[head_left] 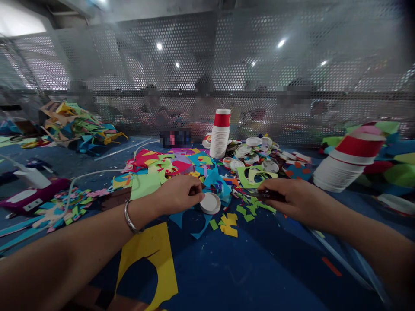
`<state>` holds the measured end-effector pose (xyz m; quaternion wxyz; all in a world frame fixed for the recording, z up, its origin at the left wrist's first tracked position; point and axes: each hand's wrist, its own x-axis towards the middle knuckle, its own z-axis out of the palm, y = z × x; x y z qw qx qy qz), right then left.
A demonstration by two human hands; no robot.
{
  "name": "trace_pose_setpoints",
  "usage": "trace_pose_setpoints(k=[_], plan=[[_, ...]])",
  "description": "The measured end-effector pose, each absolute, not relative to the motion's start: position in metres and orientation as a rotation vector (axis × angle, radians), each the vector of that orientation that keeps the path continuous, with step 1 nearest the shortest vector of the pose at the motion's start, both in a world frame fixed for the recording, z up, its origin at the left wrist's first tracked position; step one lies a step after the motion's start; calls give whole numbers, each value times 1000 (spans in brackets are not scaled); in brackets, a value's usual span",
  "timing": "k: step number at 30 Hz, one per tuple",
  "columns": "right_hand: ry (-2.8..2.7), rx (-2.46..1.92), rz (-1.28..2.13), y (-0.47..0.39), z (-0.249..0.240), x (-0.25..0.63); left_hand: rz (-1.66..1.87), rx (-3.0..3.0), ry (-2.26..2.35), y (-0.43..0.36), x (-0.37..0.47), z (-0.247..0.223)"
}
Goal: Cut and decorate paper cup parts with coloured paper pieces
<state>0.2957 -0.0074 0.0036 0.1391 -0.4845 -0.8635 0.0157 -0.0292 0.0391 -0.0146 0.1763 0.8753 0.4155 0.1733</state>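
My left hand [183, 194], with a silver bangle on the wrist, is closed in a pinch at the left rim of a shallow white paper cup bottom [210, 203]. Its round face points up towards me. In my right hand [288, 196] the fingers are wrapped round dark-handled scissors [271, 195], mostly hidden by the fingers, with the blades towards the left. Between the hands lie green paper bits [249, 211] and blue paper scraps [215, 179]. Small yellow paper pieces [229, 224] lie just below the cup bottom.
Stacked paper cups [219, 140] stand at the back centre; another stack [345, 162] leans at right. Cut cup bottoms [248, 151] are heaped behind my hands. A purple power strip [34, 196] with a white cable lies left. Yellow paper [165, 255] lies in front. Perforated metal panels [181, 56] rise behind.
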Motion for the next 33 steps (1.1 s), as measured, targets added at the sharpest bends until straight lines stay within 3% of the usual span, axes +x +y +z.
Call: trace_pose_setpoints(k=[12,28,33], plan=[[-2286,-1285,271,-20,2,268,535,2354,1051,33,-22,-8],[-1810,-1219,1077,-34,6,222,857,2487,994,14,-4,-10],[-1631,-1143,1304,-36,1,222,855,2235,900,13,-3,-12]])
